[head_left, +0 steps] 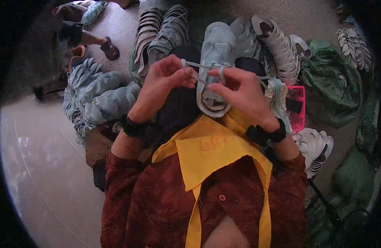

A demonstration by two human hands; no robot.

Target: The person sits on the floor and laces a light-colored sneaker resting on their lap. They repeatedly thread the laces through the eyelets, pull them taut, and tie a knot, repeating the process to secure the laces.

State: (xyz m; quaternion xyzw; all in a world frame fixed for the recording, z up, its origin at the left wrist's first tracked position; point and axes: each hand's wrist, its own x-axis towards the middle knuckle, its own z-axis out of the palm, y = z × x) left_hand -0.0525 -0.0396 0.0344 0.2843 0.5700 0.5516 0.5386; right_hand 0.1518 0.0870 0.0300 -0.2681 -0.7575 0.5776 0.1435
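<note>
Both hands at a pale shoe's lace, frame centre.
Left hand (163,80) fingers pinch the lace (194,65); right hand (240,93) fingers pinch its loop at 12 o'clock. Shoe (217,49) on lap; more shoes (277,45) at 1 o'clock.

A flat pink rectangular package (296,108) lies right of the shoes.

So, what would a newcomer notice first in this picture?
In the centre, the left hand and right hand pull a pale lace on a light blue-grey shoe. More shoes lie stacked behind it, and a pink basket sits at right.
</note>
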